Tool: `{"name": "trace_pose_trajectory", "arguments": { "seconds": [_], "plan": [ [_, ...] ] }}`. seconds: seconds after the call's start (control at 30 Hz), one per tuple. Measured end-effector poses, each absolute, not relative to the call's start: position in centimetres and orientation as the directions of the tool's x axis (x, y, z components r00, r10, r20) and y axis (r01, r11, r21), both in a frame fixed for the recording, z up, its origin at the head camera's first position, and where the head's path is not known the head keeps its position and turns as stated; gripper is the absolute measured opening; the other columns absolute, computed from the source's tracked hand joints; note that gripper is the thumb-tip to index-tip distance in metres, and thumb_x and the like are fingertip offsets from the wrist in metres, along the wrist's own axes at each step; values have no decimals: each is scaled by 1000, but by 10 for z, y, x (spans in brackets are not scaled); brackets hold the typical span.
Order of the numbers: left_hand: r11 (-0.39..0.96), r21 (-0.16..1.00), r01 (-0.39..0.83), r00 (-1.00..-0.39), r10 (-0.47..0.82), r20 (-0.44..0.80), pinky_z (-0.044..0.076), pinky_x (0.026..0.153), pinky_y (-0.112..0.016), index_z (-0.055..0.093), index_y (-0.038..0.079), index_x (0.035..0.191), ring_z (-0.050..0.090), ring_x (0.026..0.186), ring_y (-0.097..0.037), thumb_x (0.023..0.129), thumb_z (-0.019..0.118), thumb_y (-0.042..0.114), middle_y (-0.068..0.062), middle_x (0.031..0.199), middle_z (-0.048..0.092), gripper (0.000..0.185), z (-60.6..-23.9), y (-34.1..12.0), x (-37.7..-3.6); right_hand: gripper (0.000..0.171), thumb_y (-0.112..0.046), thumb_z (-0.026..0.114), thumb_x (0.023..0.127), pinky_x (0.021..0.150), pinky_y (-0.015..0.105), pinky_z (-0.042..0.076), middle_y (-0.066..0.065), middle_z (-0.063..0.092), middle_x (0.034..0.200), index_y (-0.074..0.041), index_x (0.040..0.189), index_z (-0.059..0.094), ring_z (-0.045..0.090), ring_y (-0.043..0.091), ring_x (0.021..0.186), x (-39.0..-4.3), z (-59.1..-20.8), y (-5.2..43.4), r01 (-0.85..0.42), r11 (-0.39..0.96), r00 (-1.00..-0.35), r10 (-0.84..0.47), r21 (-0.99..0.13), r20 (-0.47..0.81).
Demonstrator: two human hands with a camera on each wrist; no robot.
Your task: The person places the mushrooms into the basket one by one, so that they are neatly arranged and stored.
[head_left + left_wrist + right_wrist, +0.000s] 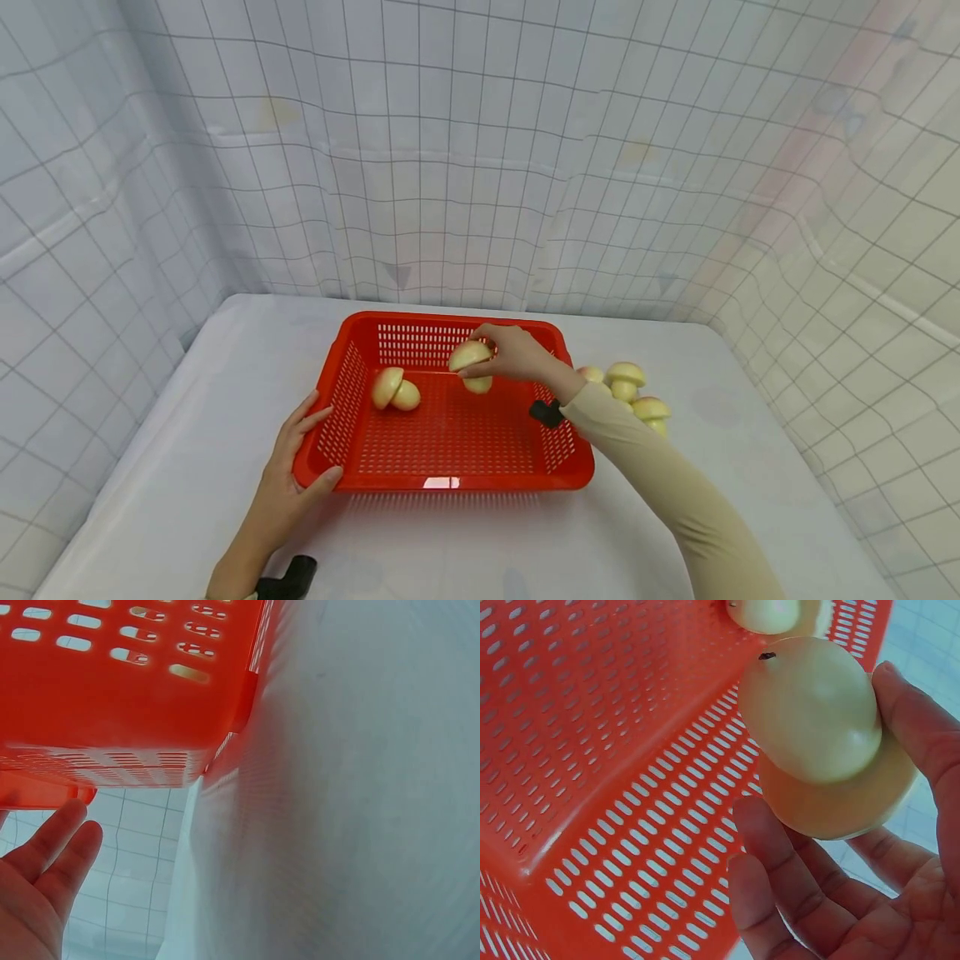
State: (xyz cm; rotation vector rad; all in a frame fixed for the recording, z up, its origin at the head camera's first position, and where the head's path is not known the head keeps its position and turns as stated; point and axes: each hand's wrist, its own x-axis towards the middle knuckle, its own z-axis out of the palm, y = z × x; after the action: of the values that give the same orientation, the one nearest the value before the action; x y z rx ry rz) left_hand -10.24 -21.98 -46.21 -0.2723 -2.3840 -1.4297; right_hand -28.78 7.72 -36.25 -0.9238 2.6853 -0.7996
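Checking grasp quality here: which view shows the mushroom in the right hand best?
The right wrist view: the held mushroom fills the frame, with the fingers under its cap. The head view shows it small over the red basket. The left wrist view misses it.

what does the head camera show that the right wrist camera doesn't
Only the head view shows the left hand resting on the basket's front left corner and the loose mushrooms on the table. Only the right wrist view shows the dark speck on the held mushroom. Both show the right hand, the red basket and a mushroom inside.
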Motion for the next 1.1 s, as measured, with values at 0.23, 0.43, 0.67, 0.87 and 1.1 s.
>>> {"name": "trace_pose_trajectory", "arguments": {
  "seconds": [0.23,0.43,0.67,0.87,1.1],
  "plan": [
    [465,816,343,-919,-16,395,34,91,-12,41,13,142,20,137,-10,79,70,5,5,155,17,70,-464,-221,-103,48,-41,79,76,69,28,47,-9,61,90,-18,114,61,55,12,80,-292,-369,71,-528,682,-771,-634,-506,-51],
    [457,817,352,-914,-18,404,34,91,-12,41,13,142,20,137,-11,79,69,3,5,155,17,70,-466,-223,-103,41,-39,80,75,70,27,45,-9,60,87,-19,108,63,54,12,80,-297,-375,65,-572,682,-750,-660,-456,-48],
    [460,817,347,-917,-18,399,34,91,-11,41,13,142,20,137,-10,79,69,4,6,155,16,70,-465,-221,-103,47,-39,80,74,73,28,44,-6,61,91,-16,112,63,54,15,84,-299,-381,58,-587,701,-742,-665,-405,-77],
    [462,819,339,-920,-18,391,34,91,-12,40,12,142,20,137,-9,80,69,5,6,155,16,70,-462,-219,-102,50,-41,80,74,75,28,44,-4,62,96,-16,114,63,55,15,88,-297,-386,53,-584,727,-747,-655,-361,-112],
    [457,822,340,-920,-20,392,32,92,-11,40,12,142,19,137,-10,80,70,5,5,155,16,70,-463,-218,-102,49,-41,80,74,76,28,44,-5,63,97,-16,113,63,56,15,89,-297,-387,51,-587,730,-749,-654,-349,-107]
  ]
}}
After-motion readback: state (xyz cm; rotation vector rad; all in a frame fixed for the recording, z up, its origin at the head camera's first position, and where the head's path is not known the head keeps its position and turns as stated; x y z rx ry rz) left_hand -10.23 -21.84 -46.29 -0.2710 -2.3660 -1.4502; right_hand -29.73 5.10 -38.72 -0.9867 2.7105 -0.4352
